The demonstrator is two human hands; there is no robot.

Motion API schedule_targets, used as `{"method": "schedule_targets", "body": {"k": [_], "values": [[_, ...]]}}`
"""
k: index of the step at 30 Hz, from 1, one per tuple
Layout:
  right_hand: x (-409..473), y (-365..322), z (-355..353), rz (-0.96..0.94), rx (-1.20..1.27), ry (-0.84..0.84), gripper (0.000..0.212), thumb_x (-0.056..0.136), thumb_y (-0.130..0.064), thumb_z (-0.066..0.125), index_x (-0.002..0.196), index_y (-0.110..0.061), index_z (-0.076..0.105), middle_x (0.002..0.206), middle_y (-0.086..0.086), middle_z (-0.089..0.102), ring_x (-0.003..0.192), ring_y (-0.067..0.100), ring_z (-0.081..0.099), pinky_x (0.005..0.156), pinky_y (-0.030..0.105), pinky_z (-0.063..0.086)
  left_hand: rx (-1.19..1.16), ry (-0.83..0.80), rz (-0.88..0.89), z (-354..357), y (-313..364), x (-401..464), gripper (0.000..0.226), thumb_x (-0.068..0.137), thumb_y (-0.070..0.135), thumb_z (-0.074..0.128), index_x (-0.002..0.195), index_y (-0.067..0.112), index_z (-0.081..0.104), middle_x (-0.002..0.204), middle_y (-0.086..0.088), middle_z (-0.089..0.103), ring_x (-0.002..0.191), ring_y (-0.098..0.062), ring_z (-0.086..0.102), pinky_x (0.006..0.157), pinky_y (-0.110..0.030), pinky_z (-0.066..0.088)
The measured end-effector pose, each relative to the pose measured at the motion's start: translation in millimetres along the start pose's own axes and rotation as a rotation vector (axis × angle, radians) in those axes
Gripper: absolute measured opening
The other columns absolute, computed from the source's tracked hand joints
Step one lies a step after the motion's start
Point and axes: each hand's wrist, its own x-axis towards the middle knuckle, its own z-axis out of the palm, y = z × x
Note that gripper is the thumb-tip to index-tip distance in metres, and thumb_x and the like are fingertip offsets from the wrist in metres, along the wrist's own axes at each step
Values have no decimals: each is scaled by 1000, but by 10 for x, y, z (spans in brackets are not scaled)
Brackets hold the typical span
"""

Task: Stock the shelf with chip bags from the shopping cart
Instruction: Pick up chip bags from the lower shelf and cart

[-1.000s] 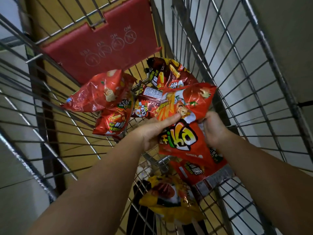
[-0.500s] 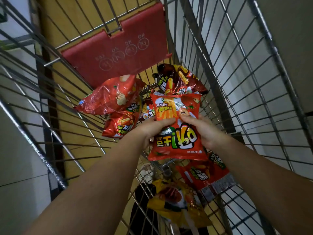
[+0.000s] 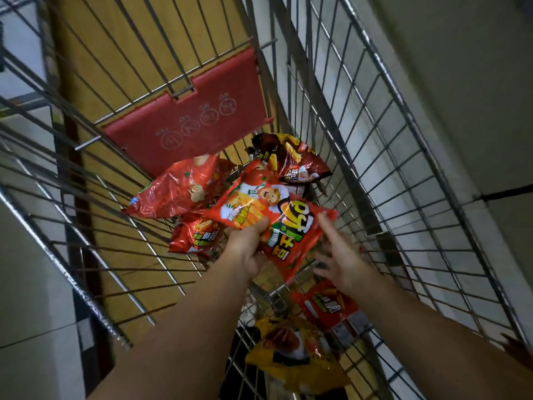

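Since the earlier frame, the right hand (image 3: 344, 262) has let go of the red chip bag (image 3: 277, 223), and the bag has tilted so that its top points to the upper left of the frame. Right fingers now spread loosely, holding nothing, just beside the bag's right edge at frame centre. Left hand (image 3: 248, 246) pinches the bag's lower left edge, thumb on the printed face, other fingers hidden beneath. Held bag hangs above the shopping cart (image 3: 375, 174) floor, overlapping a glossy red bag (image 3: 178, 189) to its left and a dark bag (image 3: 297, 163) above it. A small red bag (image 3: 196, 235) lies lower left of the hand; another red bag (image 3: 328, 307) and a yellow bag (image 3: 291, 356) lie toward the bottom. Wire walls close in on both sides; a red seat flap (image 3: 187, 122) stands at the upper centre.
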Motion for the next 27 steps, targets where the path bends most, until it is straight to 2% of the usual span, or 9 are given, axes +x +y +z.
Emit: {"method": "schedule_targets", "body": {"k": [3, 6, 9, 11, 14, 18, 22, 25, 27], "values": [[-82, 8, 139, 35, 154, -154, 76, 63, -56, 69, 128, -20, 53, 116, 8, 65, 107, 26, 61, 94, 44, 47, -110, -83, -52, 86, -97, -122, 14, 92, 12, 59, 101, 2, 61, 85, -13, 69, 76, -26, 65, 64, -42, 52], [-23, 46, 203, 1, 189, -155, 68, 57, -44, 79, 118, -18, 63, 103, 9, 72, 93, 27, 69, 78, 38, 55, -115, -128, -64, 122, -147, -258, 12, 91, 11, 60, 100, 3, 62, 84, -12, 68, 77, -24, 64, 62, -36, 52], [31, 67, 135, -8, 142, -88, 59, 64, -36, 80, 117, -18, 61, 102, 9, 71, 92, 29, 68, 82, 42, 55, -7, -28, -51, 108, -89, -343, 21, 90, 13, 63, 108, 6, 56, 82, -9, 63, 69, -20, 60, 51, -29, 51], [62, 56, 60, -21, 107, -64, 57, 65, -36, 80, 116, -20, 61, 103, 8, 70, 93, 28, 67, 83, 43, 54, 112, 157, 62, 29, -45, -283, 42, 84, 18, 71, 117, 5, 50, 98, -13, 62, 83, -25, 61, 63, -32, 58], [47, -50, -30, -69, 59, -78, 46, 74, -30, 75, 115, -21, 58, 107, 8, 68, 94, 25, 65, 70, 35, 51, 596, 336, 449, -115, 58, -192, 95, 73, 27, 81, 147, 12, 23, 146, -13, 37, 133, -31, 40, 109, -48, 38], [49, -293, -153, -204, -345, -218, 38, 72, -29, 77, 104, -32, 56, 115, 3, 65, 102, 22, 61, 91, 41, 47, 1310, 65, 779, -83, 371, -261, 105, 71, 34, 81, 151, 17, 16, 155, -6, 22, 143, -26, 21, 118, -44, 21], [-13, -630, -147, -212, -744, -375, 46, 64, -26, 81, 100, -35, 56, 111, -3, 66, 101, 17, 61, 93, 34, 46, 1614, -224, 526, -17, 558, -243, 109, 68, 38, 82, 152, 23, 14, 157, -3, 23, 144, -25, 22, 118, -45, 19], [-69, -819, -68, -231, -838, -465, 49, 68, -20, 80, 108, -32, 55, 110, -6, 66, 104, 15, 60, 92, 30, 46, 1338, -351, 346, -51, 500, -191, 99, 68, 26, 84, 148, 25, 25, 141, 2, 48, 132, -22, 43, 105, -35, 38], [-68, -854, -19, -293, -852, -432, 59, 68, -18, 81, 119, -27, 52, 110, -9, 63, 107, 14, 59, 90, 28, 46, 1160, -332, 329, -105, 439, -156, 73, 72, 21, 82, 135, 21, 45, 121, 4, 60, 114, -19, 55, 90, -29, 44]]}}
